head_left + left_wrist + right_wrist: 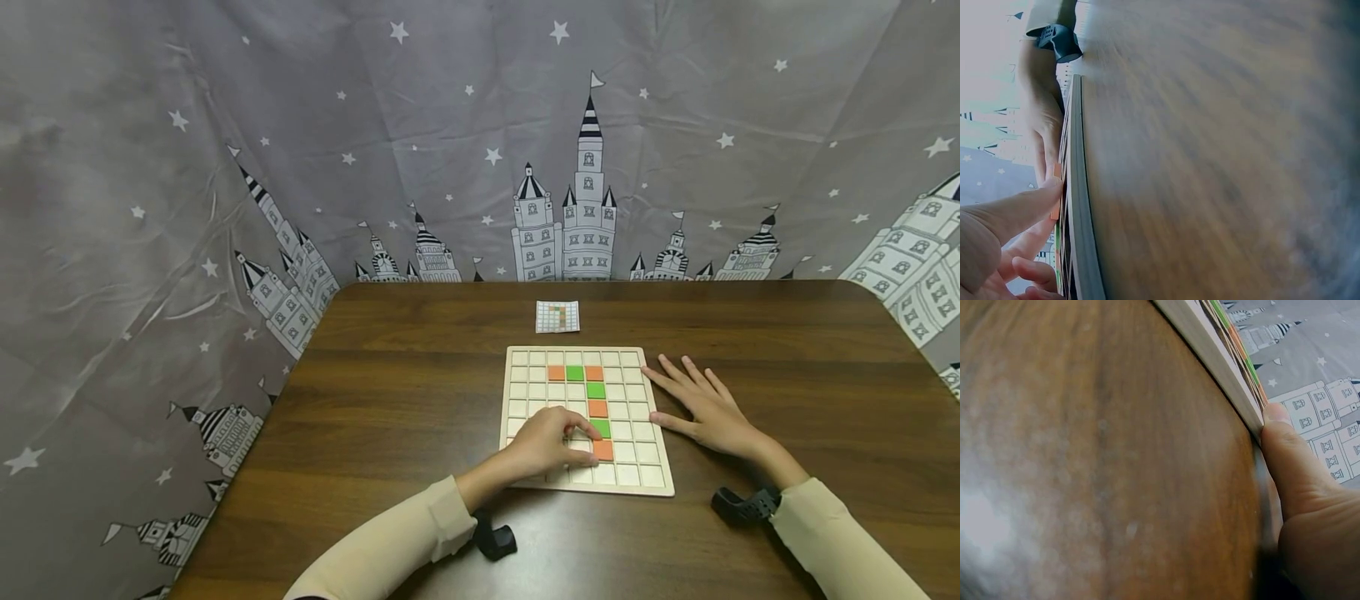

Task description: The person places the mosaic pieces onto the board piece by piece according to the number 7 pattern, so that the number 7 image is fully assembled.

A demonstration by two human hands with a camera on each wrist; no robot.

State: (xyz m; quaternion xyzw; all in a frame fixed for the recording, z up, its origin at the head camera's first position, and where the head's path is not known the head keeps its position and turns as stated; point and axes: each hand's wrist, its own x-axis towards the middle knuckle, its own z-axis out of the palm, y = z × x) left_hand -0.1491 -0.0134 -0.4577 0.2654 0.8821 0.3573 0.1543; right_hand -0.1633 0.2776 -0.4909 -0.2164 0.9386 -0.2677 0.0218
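Note:
A square wooden grid board [517, 375] lies on the table, with orange and green tiles in some of its cells. They form a short row near the top and a column running down from it. My left hand [542, 446] reaches over the board's lower part and pinches the lowest orange tile [603, 451] between thumb and forefinger. In the left wrist view, that orange tile [1055, 211] sits at the thumb tip. Just above it in the column is a green tile [601, 428]. Fingers spread, my right hand [705, 417] touches the board's right edge, its thumb [1288, 447] against the side.
A small card [557, 317] printed with a coloured grid pattern lies behind the board. Brown wooden table [405, 400] surrounds both. A grey curtain [450, 125] with castles and stars hangs behind. Each wrist wears a black device [493, 537].

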